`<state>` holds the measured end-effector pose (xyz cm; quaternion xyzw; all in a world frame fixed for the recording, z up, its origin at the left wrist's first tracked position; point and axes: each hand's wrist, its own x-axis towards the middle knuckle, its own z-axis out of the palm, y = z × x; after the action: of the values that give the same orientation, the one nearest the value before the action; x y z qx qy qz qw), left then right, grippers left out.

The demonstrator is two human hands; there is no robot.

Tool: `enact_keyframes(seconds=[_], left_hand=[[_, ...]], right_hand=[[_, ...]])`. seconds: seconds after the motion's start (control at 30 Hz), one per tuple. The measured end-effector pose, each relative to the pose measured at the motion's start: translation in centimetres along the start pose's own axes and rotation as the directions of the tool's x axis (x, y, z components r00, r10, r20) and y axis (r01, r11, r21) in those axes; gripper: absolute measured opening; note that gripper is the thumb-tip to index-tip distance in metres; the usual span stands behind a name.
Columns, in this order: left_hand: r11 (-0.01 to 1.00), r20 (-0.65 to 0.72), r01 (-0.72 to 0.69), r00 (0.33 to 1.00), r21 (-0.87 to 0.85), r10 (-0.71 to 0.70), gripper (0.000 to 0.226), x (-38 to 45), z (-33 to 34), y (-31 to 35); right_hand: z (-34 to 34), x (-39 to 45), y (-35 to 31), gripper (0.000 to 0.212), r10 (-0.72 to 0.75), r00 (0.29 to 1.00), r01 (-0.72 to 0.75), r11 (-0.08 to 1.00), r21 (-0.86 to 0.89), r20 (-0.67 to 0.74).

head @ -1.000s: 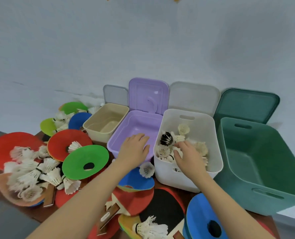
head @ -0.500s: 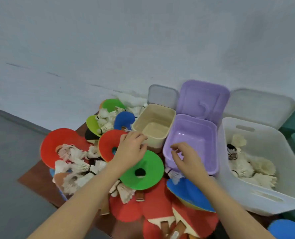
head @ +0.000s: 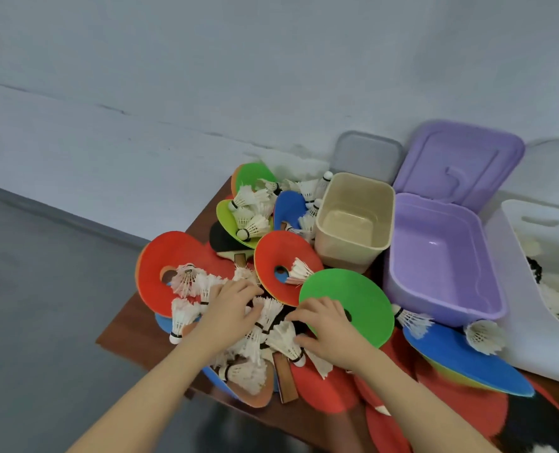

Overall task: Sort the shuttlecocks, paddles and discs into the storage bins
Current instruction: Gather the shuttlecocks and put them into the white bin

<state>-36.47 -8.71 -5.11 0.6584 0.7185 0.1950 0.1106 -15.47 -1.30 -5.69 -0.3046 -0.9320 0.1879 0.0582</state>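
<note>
The white bin [head: 530, 322] is being cut off by the right edge, its shuttlecocks only partly shown. The fingertips of the left hand [head: 230, 304] are being hidden among shuttlecocks [head: 265, 325]. The paddles [head: 383, 420] near the bottom are being blurred.

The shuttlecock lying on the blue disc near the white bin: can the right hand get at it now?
Probably yes. The shuttlecock lies on top of the blue disc, uncovered, and the right hand is nearby, with only the flat green disc between them.
</note>
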Motion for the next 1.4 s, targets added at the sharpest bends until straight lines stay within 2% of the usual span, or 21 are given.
enact_keyframes(seconds=[0.13, 0.23, 0.4, 0.5, 0.57, 0.73, 0.87, 1.07, 1.2, 1.33, 1.4], left_hand=[[0.998, 0.086, -0.050, 0.995, 0.044, 0.046, 0.064, -2.4, 0.4, -1.6], [0.994, 0.101, -0.034, 0.995, 0.108, 0.023, 0.073, -3.7, 0.1, -1.8], [0.980, 0.233, 0.012, 0.971, 0.201, -0.059, 0.089, -3.6, 0.5, -1.2], [0.968, 0.340, 0.028, 0.933, 0.250, -0.115, 0.085, -3.4, 1.5, -0.6], [0.964, 0.341, 0.024, 0.933, 0.263, -0.117, 0.078, -3.2, 1.9, -0.2], [0.984, 0.269, 0.034, 0.960, 0.172, -0.080, 0.059, -2.5, 2.2, 0.4], [0.996, 0.166, 0.044, 0.985, 0.073, -0.056, 0.053, -2.7, 1.4, 1.0], [0.998, -0.099, -0.063, 0.993, -0.002, 0.062, 0.051, -1.8, 0.2, 4.1], [0.994, -0.210, -0.112, 0.972, -0.012, 0.107, 0.052, 0.6, 0.3, 9.0], [0.978, -0.265, -0.206, 0.945, -0.031, 0.191, 0.048, 4.5, 0.6, 16.6], [0.961, -0.252, -0.263, 0.939, -0.085, 0.234, 0.049, 6.4, 1.2, 20.9]], right_hand=[[2.1, 0.3, -0.8, 0.024, 0.001, 1.000, -0.004, 0.995, -0.098, -0.026], [2.9, 0.4, -0.8, 0.011, 0.020, 0.998, -0.026, 0.996, -0.090, -0.063], [2.4, -0.3, -0.7, 0.003, 0.021, 0.995, -0.020, 1.000, 0.003, -0.095], [1.9, -1.2, -0.4, 0.007, 0.107, 0.981, -0.087, 0.988, 0.128, -0.162], [1.6, -1.7, -0.2, 0.011, 0.148, 0.966, -0.102, 0.972, 0.212, -0.213], [0.7, -2.2, 0.4, 0.021, 0.224, 0.910, -0.077, 0.917, 0.390, -0.347], [-0.4, -2.9, 0.8, 0.036, 0.249, 0.876, -0.043, 0.893, 0.448, -0.413], [-3.4, -4.0, 2.8, 0.025, 0.191, 0.875, 0.008, 0.913, 0.409, -0.445], [-6.8, -6.2, 5.5, 0.002, 0.152, 0.832, 0.056, 0.934, 0.353, -0.533], [-10.7, -10.3, 9.6, 0.015, 0.188, 0.771, 0.045, 0.937, 0.348, -0.608], [-12.4, -12.7, 11.9, 0.010, 0.209, 0.753, 0.021, 0.940, 0.339, -0.624]])
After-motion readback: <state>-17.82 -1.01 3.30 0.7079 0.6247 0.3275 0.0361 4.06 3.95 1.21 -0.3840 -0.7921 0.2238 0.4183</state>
